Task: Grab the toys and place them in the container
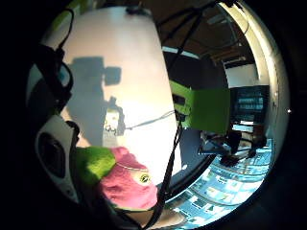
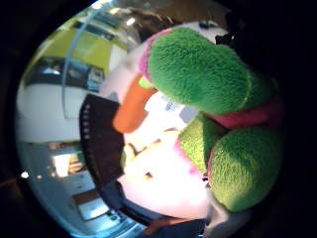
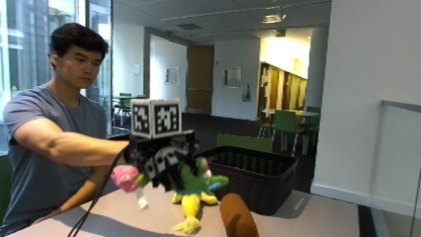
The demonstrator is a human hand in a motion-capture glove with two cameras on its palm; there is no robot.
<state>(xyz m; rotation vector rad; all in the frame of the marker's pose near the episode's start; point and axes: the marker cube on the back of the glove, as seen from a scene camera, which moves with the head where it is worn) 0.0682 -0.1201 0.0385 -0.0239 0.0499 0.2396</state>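
1. The gloved right hand [image 3: 163, 160] is gripping a plush toy [image 3: 188, 185], lifting it clear of the tabletop [image 3: 309, 217], near the dark woven basket [image 3: 253, 175] at the far edge.
2. Toy is looking light, soft, squashy; the body is giving the best hold, limbs are dangling.
3. Fuzzy green and pink fabric, yellow legs.

A green plush toy [image 3: 188, 185] with a pink head and yellow legs is hanging upright in the air above the table, just beside a dark wicker basket [image 3: 253, 175] that is standing open on the tabletop behind it.
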